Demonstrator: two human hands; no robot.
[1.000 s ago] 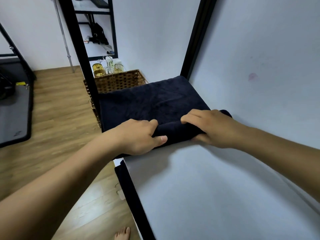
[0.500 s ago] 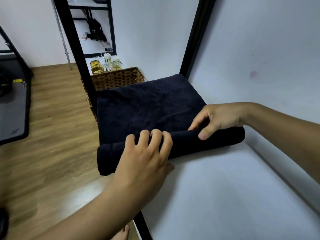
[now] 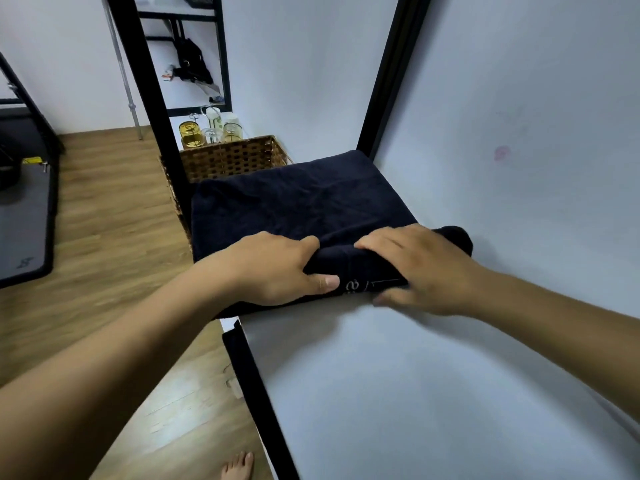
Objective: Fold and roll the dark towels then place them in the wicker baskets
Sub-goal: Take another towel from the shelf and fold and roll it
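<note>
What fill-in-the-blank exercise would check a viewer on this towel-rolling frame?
1. The number of hands gripping the dark towel is ____: the left hand and the right hand.
2. The towel's end nearest the person is ____ up.
3. The basket beyond the towel is made of ____.
Answers: two; rolled; wicker.
</note>
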